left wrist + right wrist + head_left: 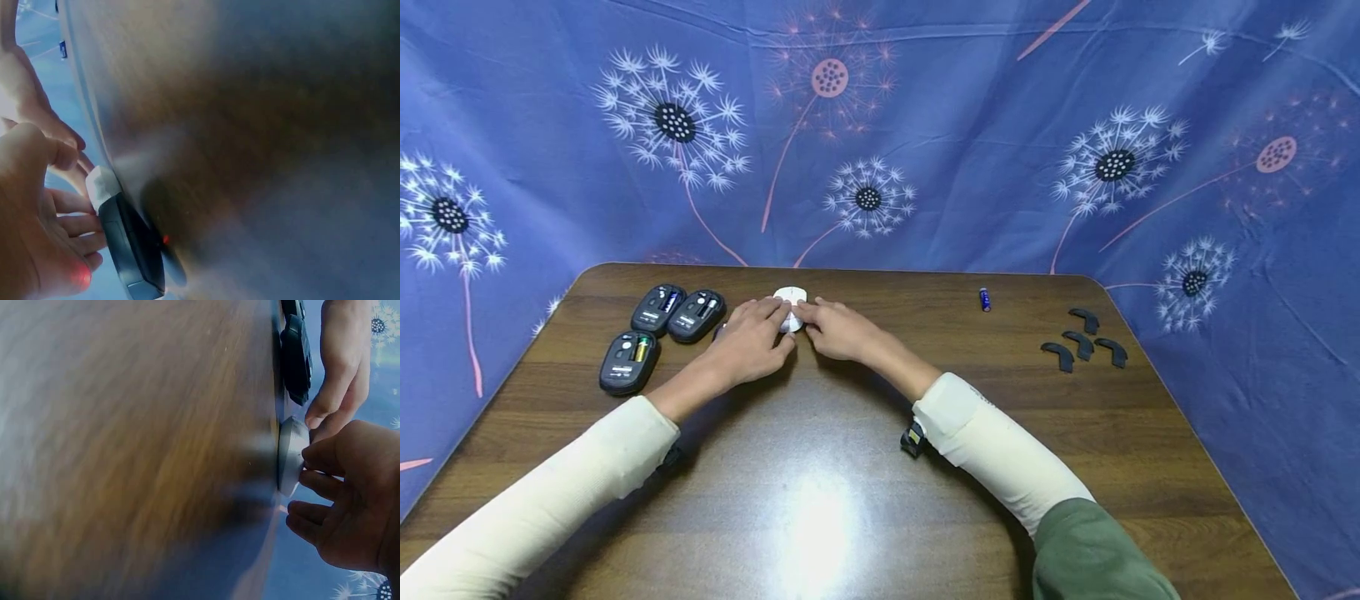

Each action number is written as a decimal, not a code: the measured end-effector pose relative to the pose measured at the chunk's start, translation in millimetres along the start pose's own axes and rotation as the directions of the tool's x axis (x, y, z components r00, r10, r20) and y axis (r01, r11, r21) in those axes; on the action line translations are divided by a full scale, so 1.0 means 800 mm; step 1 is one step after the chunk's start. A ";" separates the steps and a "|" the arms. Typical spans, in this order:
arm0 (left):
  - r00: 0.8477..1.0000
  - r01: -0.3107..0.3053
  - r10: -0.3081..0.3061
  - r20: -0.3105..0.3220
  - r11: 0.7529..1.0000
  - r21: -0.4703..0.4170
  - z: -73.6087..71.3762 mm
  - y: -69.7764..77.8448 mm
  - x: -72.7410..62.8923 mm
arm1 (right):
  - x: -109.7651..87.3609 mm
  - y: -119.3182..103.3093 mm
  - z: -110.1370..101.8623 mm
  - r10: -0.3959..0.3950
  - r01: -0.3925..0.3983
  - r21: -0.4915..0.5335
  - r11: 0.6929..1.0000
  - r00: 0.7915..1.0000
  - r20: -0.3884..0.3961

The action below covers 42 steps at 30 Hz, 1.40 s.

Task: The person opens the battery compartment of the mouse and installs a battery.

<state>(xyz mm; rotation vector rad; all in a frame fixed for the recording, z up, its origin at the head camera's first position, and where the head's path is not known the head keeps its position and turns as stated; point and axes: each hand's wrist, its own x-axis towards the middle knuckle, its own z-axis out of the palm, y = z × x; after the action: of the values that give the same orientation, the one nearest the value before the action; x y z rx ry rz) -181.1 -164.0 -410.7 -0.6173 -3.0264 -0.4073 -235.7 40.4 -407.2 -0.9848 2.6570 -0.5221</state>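
A white computer mouse [791, 293] lies near the table's back edge, partly hidden beneath both hands. My left hand [747, 340] reaches over its left side with the fingertips touching it. From the other side my right hand [842, 332] touches the mouse with its fingertips. In the right wrist view, the thumb and forefinger of that hand [356, 494] rest against the pale shell [292, 456], which stays on the tabletop. Close by the left fingers, the left wrist view shows a black mouse [128, 247] beside the white one [103, 184].
Black mice [697, 315] lie underside up at the left with open battery bays; batteries show inside, one gold and green [642, 348]. A small blue battery [985, 300] lies at the back right. Several curved black pieces [1078, 343] sit at the right. A patterned blue cloth hangs behind.
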 end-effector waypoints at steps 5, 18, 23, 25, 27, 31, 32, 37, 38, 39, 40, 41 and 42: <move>0.999 -0.048 0.048 0.018 0.999 0.012 -0.006 0.007 0.004 | 0.013 0.040 0.013 0.012 -0.012 0.002 1.000 1.000 0.010; 0.983 -0.178 0.181 0.024 0.981 -0.079 0.002 0.036 0.024 | -0.082 0.035 -0.023 0.031 -0.031 -0.015 0.999 0.999 0.008; 0.970 -0.244 0.244 -0.012 0.965 -0.100 0.019 0.044 0.036 | -0.101 0.052 -0.026 0.012 -0.012 -0.008 1.000 1.000 -0.024; 0.965 -0.261 0.260 -0.025 0.960 -0.105 0.022 0.052 0.039 | -0.109 0.059 -0.028 0.010 -0.010 0.001 1.000 0.999 -0.034; 0.963 -0.270 0.269 -0.027 0.957 -0.104 0.025 0.060 0.042 | -0.115 0.066 -0.030 0.011 -0.010 0.012 1.000 0.999 -0.045; 0.967 -0.252 0.254 0.011 0.963 -0.096 0.021 0.082 0.044 | -0.128 0.078 -0.033 0.015 -0.014 0.021 1.000 0.998 -0.056; 0.967 -0.250 0.253 0.022 0.964 -0.096 0.023 0.084 0.046 | -0.131 0.080 -0.034 0.012 -0.010 0.026 1.000 0.998 -0.061; 0.962 -0.260 0.266 0.057 0.961 -0.089 0.027 0.096 0.054 | -0.146 0.091 -0.037 0.027 -0.023 0.064 0.998 0.998 -0.061; 0.961 -0.265 0.271 0.058 0.960 -0.089 0.028 0.098 0.055 | -0.148 0.093 -0.038 0.031 -0.026 0.076 0.997 0.998 -0.061; 0.960 -0.269 0.274 0.059 0.959 -0.087 0.028 0.100 0.056 | -0.150 0.095 -0.038 0.034 -0.029 0.082 0.996 0.998 -0.061; 0.959 -0.271 0.277 0.059 0.958 -0.089 0.028 0.102 0.056 | -0.153 0.097 -0.038 0.037 -0.031 0.088 0.996 0.997 -0.062; 0.958 -0.275 0.281 0.058 0.957 -0.088 0.028 0.105 0.057 | -0.154 0.100 -0.038 0.040 -0.034 0.089 0.995 0.997 -0.066; 0.957 -0.278 0.284 0.058 0.956 -0.091 0.028 0.107 0.057 | -0.156 0.102 -0.038 0.045 -0.039 0.094 0.995 0.997 -0.067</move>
<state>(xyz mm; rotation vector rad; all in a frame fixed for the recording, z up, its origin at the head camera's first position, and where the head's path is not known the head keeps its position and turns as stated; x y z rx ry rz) -189.4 -65.1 -407.9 -1.0731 -2.9324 -0.5065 -201.4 188.5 -399.0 -0.8978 2.6804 -0.6758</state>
